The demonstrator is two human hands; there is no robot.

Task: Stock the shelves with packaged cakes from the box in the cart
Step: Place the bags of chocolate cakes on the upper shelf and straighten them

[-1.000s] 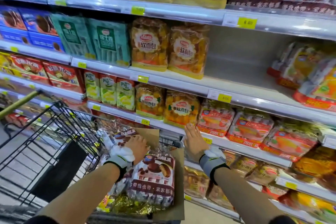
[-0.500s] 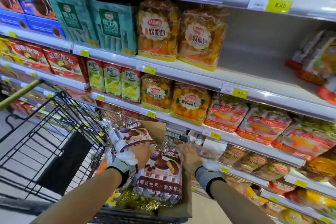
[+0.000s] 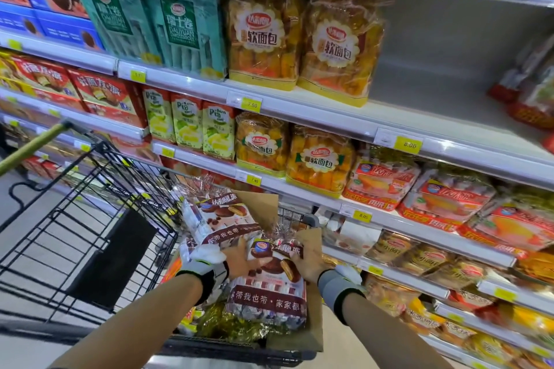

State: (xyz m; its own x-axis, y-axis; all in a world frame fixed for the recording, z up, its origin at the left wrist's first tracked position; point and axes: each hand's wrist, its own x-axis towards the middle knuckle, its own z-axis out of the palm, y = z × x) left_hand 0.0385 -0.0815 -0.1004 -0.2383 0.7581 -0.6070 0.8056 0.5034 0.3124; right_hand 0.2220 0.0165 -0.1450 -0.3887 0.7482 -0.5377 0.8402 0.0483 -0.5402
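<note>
Step in hand: pick-up from box (image 3: 311, 317) in cart (image 3: 90, 219). Front cake bag (image 3: 269, 287) gripped at upper corners by left hand (image 3: 239, 259) and right hand (image 3: 308, 260). Second cake bag (image 3: 218, 222) leant behind. Next, judged: bag to be lifted clear, carried to bare shelf (image 3: 434, 105) above.

Two teal Swiss-roll packs (image 3: 156, 21) stand in the upper left of the frame, with blue boxes (image 3: 45, 0) at the far left edge beside them. To the right of the teal packs stand two clear bags of orange soft bread (image 3: 302, 36). One level lower, red boxes (image 3: 90, 96) sit at the left, then three green-and-white cartons (image 3: 189, 126), then two more bread bags (image 3: 293, 156). Yellow price tags (image 3: 407, 144) line the rails. Red-and-orange packs (image 3: 449, 204) fill the right of the frame.
</note>
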